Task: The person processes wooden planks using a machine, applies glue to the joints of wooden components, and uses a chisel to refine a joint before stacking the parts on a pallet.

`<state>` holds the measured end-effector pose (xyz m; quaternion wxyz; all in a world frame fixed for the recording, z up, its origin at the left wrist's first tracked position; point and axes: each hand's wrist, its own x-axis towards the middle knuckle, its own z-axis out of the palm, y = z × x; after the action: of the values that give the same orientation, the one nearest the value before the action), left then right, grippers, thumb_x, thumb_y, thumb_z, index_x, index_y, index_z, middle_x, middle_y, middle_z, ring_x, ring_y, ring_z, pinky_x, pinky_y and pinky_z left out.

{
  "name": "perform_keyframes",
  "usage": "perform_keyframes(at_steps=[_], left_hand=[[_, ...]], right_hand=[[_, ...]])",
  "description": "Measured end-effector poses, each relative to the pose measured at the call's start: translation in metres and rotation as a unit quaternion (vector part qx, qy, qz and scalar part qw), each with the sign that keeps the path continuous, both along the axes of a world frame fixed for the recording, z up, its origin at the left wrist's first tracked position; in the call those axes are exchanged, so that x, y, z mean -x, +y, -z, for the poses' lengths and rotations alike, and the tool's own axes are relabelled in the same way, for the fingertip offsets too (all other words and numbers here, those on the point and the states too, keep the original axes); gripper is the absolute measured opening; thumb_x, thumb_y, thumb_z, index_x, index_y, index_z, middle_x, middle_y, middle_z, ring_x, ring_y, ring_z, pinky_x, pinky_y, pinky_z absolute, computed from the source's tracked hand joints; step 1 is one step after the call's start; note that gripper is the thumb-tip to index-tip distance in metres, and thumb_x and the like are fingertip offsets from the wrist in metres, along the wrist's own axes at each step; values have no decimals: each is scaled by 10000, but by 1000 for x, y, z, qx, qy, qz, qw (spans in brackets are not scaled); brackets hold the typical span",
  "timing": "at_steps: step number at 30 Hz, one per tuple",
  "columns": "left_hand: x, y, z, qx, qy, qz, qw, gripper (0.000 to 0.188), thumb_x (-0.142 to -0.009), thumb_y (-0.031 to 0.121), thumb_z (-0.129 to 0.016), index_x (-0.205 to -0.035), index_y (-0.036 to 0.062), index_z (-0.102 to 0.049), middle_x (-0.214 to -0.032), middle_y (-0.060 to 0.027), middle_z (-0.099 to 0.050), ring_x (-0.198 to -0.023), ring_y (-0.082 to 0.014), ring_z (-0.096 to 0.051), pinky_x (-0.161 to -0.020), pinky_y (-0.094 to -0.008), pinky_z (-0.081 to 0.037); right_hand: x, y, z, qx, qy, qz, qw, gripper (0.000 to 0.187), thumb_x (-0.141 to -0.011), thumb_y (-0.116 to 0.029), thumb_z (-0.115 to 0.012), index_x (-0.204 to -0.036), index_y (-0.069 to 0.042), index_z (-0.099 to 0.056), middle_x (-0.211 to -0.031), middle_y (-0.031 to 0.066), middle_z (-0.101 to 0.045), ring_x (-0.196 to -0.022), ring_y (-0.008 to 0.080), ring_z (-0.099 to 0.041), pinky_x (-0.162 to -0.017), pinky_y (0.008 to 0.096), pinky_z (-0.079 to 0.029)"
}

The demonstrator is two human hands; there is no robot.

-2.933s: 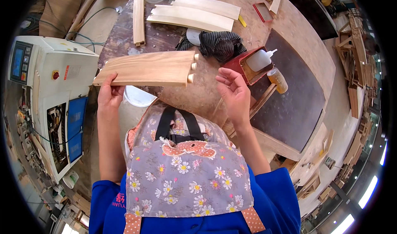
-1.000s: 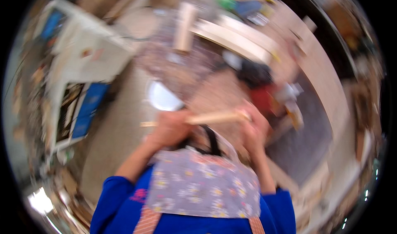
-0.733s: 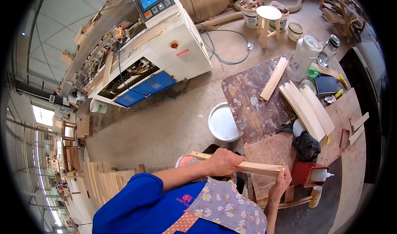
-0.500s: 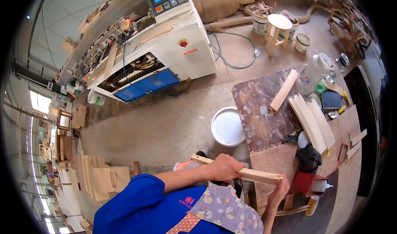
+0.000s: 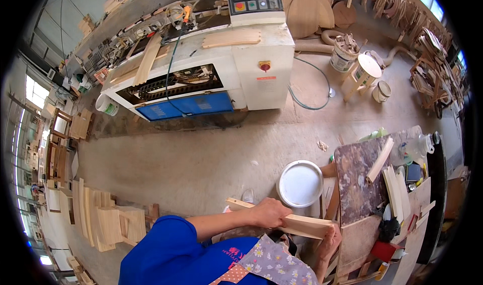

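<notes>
A pale wooden slat (image 5: pixel 308 224) lies across the front of my body, its right end slightly lower than its left. My left hand (image 5: pixel 270 213) is closed around its middle, the knuckles uppermost. At the slat's right end, my right hand (image 5: pixel 329 238) grips the tip with bent fingers. The left end of the slat sticks out past my left forearm, over the floor. Beyond the slat stands a round white-lidded bucket (image 5: pixel 300 184).
To the right, a stained worktable (image 5: pixel 352 172) holds wooden pieces (image 5: pixel 394 194), a black plastic bag (image 5: pixel 389 229), a red box (image 5: pixel 383 251) and jars. A white machine (image 5: pixel 261 91) with a blue panel stands ahead. Stacked boards (image 5: pixel 111 224) are at left.
My view has swung, so the worktable sits farther right and the machine shows more fully. The slat has turned a little, showing more of its broad face. Both hands keep their hold.
</notes>
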<state>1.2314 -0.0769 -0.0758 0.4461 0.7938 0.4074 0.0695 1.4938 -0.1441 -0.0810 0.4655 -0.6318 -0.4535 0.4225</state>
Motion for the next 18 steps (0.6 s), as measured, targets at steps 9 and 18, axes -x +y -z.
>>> perform_keyframes(at_steps=[9, 18], left_hand=[[99, 20, -16, 20, -38, -65, 997, 205, -770, 259, -669, -889, 98, -626, -771, -207, -649, -776, -424, -638, -680, -510, -489], [133, 31, -9, -52, -28, -90, 994, 198, -732, 225, -638, -906, 132, -649, -771, -199, -655, -759, -424, -638, -667, -519, -495]], right_hand=[[96, 46, -17, 18, -17, -52, 998, 413, -1011, -374, -536, -899, 13, -630, -776, -10, -565, -758, 78, -480, -676, 241, -404], [121, 76, -8, 11, -25, -91, 996, 585, -1008, -534, -460, -873, 6, -641, -753, -7, -561, -702, 87, -471, -618, 257, -366]])
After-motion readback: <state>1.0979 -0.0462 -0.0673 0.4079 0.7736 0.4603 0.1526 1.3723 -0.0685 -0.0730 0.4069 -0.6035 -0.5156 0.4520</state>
